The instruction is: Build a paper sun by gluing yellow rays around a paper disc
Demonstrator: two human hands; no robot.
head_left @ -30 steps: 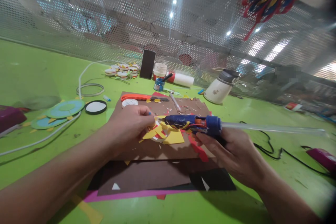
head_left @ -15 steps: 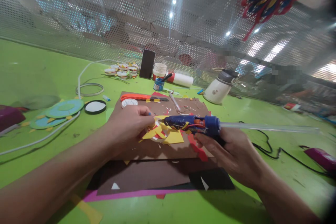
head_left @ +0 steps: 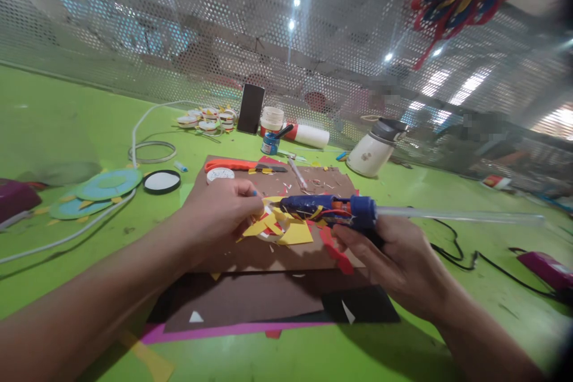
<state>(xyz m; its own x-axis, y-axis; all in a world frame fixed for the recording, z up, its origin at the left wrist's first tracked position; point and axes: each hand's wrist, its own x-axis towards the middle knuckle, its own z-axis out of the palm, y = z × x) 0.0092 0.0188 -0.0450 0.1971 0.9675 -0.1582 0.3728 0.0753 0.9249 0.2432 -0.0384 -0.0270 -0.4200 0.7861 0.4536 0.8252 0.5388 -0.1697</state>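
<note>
My right hand (head_left: 394, 256) grips a blue glue gun (head_left: 331, 210) with a clear glue stick (head_left: 456, 215) sticking out of its back. The nozzle points left at a round paper piece with yellow petals (head_left: 280, 227) lying on brown cardboard (head_left: 268, 253). My left hand (head_left: 219, 215) is closed in a pinch on that paper piece, right beside the nozzle tip. Red paper scraps (head_left: 335, 250) lie under the gun.
Behind the cardboard on the green table (head_left: 67, 125) lie an orange cutter (head_left: 237, 165), a tape roll (head_left: 220, 175), a blue paint pot (head_left: 271, 143), a black phone (head_left: 250, 108) and a white jug (head_left: 373, 152). Teal paper discs (head_left: 107, 186) and a white cable (head_left: 89, 224) are left; a black cord (head_left: 474, 259) right.
Almost nothing differs; both hands and the glue gun have only shifted very slightly upward in the view while keeping the same hold.
</note>
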